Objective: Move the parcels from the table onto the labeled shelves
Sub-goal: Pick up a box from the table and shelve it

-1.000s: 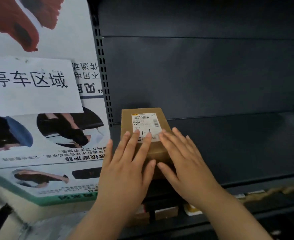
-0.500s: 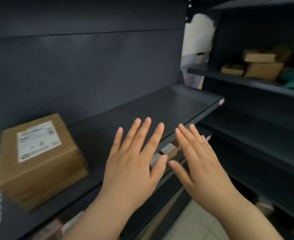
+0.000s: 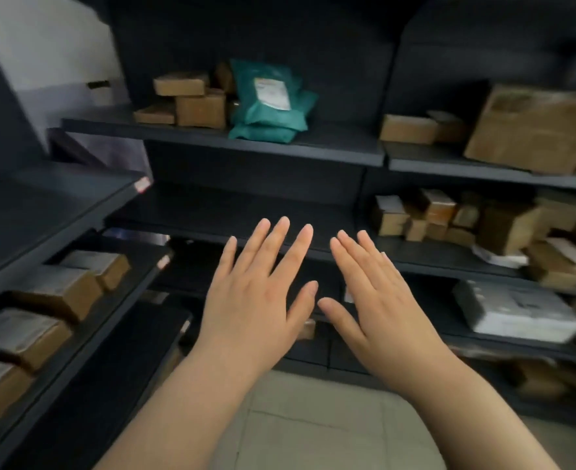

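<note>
Teal mailer bags [image 3: 269, 106] on dark shelf [image 3: 330, 144], left hand [image 3: 252, 307] and right hand [image 3: 381, 300] below them, fingers [image 3: 276, 245] straight and spread, apparently mid-air

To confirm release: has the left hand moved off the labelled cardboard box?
Yes. The left hand went rightward, off the cardboard box and past the end of its shelf.

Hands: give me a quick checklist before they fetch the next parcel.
1. Left hand empty, fingers straight: ok.
2. Right hand empty, fingers straight: ok.
3. Bare space on the middle shelf ahead: ok.
4. Table in view: not ok, none shows.
5. Shelf tag readable: cannot tell, blurred.
</note>
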